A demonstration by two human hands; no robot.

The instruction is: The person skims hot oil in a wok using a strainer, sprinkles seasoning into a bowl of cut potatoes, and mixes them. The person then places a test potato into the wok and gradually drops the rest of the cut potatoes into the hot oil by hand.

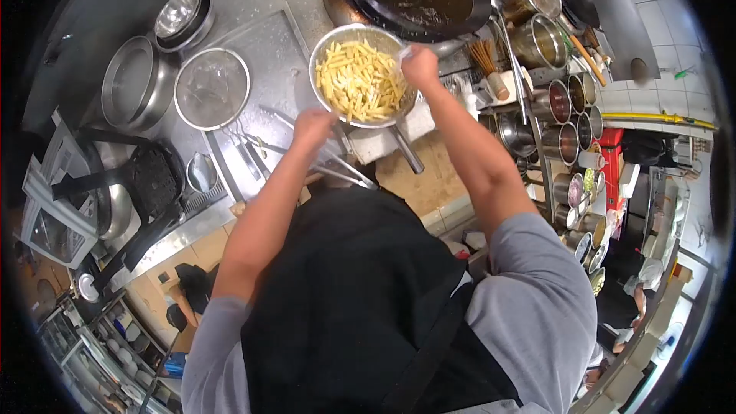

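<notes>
A round metal colander (314, 80) full of pale yellow cut fries (359, 80) is between my two hands, just in front of a large dark wok (360, 1) of oil. My left hand (313, 129) is closed at the colander's lower left edge; its fingertips are hard to make out. At the right rim my right hand (420, 69) is closed, with something whitish and translucent by its fingers. A metal handle (409, 152) points down from below the colander.
On the steel counter (268, 54) at left lie a round mesh strainer (212, 90), metal bowls (178, 15) and a large pan (132, 80). Several metal pots (540, 42) of ingredients line the right side. Other people's parts show at lower left and lower right.
</notes>
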